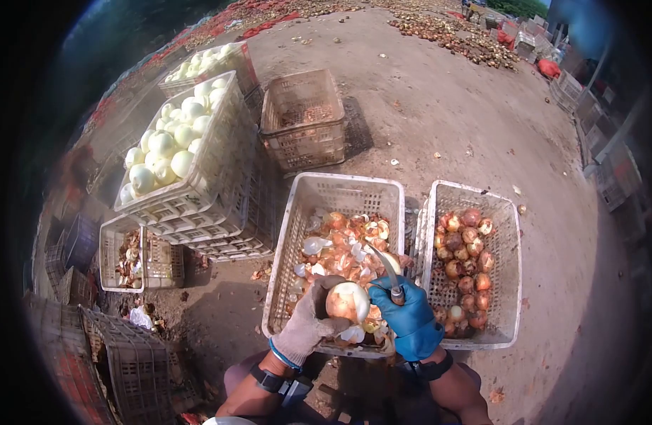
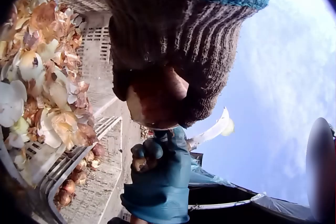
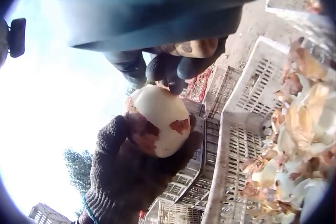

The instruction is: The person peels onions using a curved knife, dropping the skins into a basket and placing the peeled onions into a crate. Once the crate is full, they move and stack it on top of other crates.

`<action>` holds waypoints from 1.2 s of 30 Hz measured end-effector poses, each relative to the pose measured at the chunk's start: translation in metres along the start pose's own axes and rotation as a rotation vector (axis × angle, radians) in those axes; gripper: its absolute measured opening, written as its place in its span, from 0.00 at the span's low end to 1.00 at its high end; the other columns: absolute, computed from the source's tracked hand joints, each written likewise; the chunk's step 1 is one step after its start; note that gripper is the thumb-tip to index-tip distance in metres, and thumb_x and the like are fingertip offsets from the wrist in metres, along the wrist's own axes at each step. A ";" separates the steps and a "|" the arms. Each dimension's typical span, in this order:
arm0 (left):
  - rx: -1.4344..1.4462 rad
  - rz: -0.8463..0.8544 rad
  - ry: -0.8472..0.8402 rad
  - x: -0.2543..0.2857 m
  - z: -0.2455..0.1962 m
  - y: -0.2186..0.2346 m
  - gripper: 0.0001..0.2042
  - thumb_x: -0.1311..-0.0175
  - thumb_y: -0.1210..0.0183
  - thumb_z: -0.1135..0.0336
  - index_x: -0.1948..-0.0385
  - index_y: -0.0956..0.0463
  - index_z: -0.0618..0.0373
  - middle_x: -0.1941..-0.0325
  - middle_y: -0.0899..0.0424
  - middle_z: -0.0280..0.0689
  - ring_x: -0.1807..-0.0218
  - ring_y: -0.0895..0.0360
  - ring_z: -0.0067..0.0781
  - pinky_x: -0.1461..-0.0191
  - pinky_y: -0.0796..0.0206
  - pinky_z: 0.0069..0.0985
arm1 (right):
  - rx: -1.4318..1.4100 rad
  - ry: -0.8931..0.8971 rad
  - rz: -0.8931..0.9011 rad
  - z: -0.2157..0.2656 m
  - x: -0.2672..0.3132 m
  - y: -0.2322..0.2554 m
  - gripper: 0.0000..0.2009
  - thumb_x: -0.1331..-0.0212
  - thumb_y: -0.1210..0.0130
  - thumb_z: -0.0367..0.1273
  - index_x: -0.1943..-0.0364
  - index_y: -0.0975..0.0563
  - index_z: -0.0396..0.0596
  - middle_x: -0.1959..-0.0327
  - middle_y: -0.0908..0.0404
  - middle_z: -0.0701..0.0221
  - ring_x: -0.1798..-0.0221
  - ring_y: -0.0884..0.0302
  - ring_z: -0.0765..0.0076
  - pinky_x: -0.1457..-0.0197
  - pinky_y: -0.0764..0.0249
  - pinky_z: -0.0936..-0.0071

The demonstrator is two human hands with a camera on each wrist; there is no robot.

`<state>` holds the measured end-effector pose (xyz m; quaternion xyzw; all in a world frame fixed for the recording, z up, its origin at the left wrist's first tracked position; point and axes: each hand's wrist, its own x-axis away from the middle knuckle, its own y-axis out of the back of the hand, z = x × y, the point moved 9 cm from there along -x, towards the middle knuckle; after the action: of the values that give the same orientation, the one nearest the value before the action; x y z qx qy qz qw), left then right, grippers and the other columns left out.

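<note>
My left hand (image 1: 308, 320), in a grey knit glove, grips a partly peeled onion (image 1: 340, 303). White flesh shows on much of it, with patches of brown skin (image 3: 180, 126) in the right wrist view. My right hand (image 1: 413, 322), in a blue rubber glove, holds a knife (image 1: 392, 275) by its handle, the curved blade pointing up and away. A pale piece (image 2: 228, 127) clings by the blade tip in the left wrist view. The right fingertips (image 3: 176, 85) are right at the onion's top. Both hands are over the near end of a crate (image 1: 278, 283) of onion skins.
To the right, another crate (image 1: 516, 283) holds unpeeled brown onions (image 1: 469, 248). At the left, stacked crates (image 1: 219, 184) carry peeled white onions (image 1: 163, 145). Behind stands a brown crate (image 1: 303, 134); a smaller crate (image 1: 163, 265) with skins sits low at left. Onions (image 1: 453, 42) cover the far ground.
</note>
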<state>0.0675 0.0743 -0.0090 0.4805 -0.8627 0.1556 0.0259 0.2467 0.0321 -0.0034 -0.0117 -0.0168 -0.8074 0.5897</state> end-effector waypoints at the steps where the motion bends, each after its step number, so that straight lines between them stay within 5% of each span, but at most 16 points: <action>1: 0.128 0.006 0.053 0.002 0.001 -0.005 0.37 0.51 0.29 0.71 0.34 0.33 0.60 0.40 0.23 0.39 0.37 0.24 0.34 0.32 0.29 0.31 | -0.012 0.008 -0.008 0.003 0.001 -0.001 0.05 0.35 0.33 0.25 0.57 0.15 0.43 0.67 0.22 0.84 0.68 0.36 0.89 0.61 0.30 0.84; 9: 0.593 -0.057 0.165 0.001 0.032 -0.011 0.30 0.36 0.42 0.75 0.30 0.38 0.60 0.37 0.23 0.47 0.40 0.18 0.41 0.42 0.17 0.34 | -0.043 -0.115 -0.162 -0.014 -0.002 0.015 0.04 0.33 0.34 0.27 0.59 0.16 0.43 0.63 0.15 0.76 0.63 0.24 0.84 0.57 0.22 0.78; 14: 0.715 -0.086 0.079 0.000 0.029 -0.001 0.29 0.31 0.41 0.71 0.29 0.39 0.61 0.34 0.24 0.46 0.33 0.23 0.44 0.26 0.28 0.42 | 0.267 0.082 -0.166 -0.014 -0.004 0.020 0.11 0.33 0.35 0.28 0.48 0.15 0.48 0.60 0.13 0.70 0.60 0.17 0.76 0.55 0.20 0.73; 18: 0.773 -0.106 0.043 -0.007 0.032 0.011 0.26 0.29 0.45 0.76 0.30 0.38 0.61 0.34 0.24 0.46 0.36 0.21 0.45 0.30 0.24 0.43 | 0.557 0.260 -0.037 0.008 0.010 0.002 0.23 0.39 0.38 0.21 0.39 0.17 0.55 0.58 0.12 0.60 0.55 0.11 0.60 0.51 0.17 0.68; 21: 0.710 -0.100 -0.015 -0.007 0.030 0.020 0.32 0.30 0.34 0.56 0.31 0.36 0.62 0.34 0.22 0.46 0.36 0.20 0.41 0.32 0.21 0.37 | 0.669 0.308 0.063 0.011 0.012 -0.009 0.28 0.45 0.39 0.19 0.38 0.18 0.57 0.62 0.13 0.60 0.60 0.12 0.56 0.54 0.17 0.64; 24: 0.757 -0.152 0.038 -0.006 0.033 0.025 0.24 0.30 0.45 0.78 0.32 0.36 0.61 0.38 0.22 0.44 0.40 0.18 0.40 0.35 0.19 0.39 | 0.768 0.380 0.077 0.007 0.011 -0.013 0.31 0.49 0.40 0.23 0.36 0.19 0.61 0.65 0.14 0.63 0.66 0.14 0.51 0.61 0.19 0.58; 28: 0.741 -0.165 -0.006 -0.009 0.031 0.026 0.24 0.31 0.45 0.79 0.33 0.35 0.61 0.39 0.22 0.43 0.42 0.18 0.39 0.37 0.19 0.37 | 0.946 0.355 0.074 0.008 0.010 -0.014 0.31 0.50 0.40 0.25 0.36 0.20 0.62 0.66 0.15 0.61 0.67 0.16 0.47 0.64 0.21 0.55; 31: 0.691 -0.217 -0.003 -0.009 0.020 0.019 0.24 0.32 0.45 0.80 0.33 0.35 0.61 0.39 0.22 0.43 0.42 0.18 0.39 0.37 0.20 0.37 | 0.947 0.313 -0.051 -0.011 0.009 -0.006 0.25 0.41 0.39 0.26 0.37 0.20 0.55 0.63 0.13 0.64 0.67 0.14 0.54 0.65 0.22 0.58; 34: 0.634 -0.225 -0.023 -0.008 0.016 0.019 0.26 0.34 0.44 0.80 0.32 0.36 0.61 0.40 0.22 0.44 0.42 0.19 0.39 0.37 0.21 0.37 | -0.121 -0.387 0.068 -0.069 0.005 -0.005 0.17 0.31 0.37 0.30 0.39 0.20 0.47 0.58 0.13 0.70 0.62 0.13 0.67 0.63 0.23 0.65; 36: 0.602 -0.195 -0.034 -0.008 0.013 0.020 0.28 0.35 0.44 0.79 0.32 0.37 0.62 0.41 0.23 0.44 0.41 0.20 0.40 0.37 0.22 0.37 | -0.183 -0.434 0.110 -0.053 0.009 -0.011 0.16 0.28 0.37 0.33 0.41 0.20 0.43 0.55 0.14 0.72 0.57 0.15 0.72 0.59 0.24 0.70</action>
<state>0.0566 0.0862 -0.0278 0.5494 -0.7281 0.3927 -0.1171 0.2337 0.0248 -0.0564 -0.2392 -0.0690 -0.7509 0.6117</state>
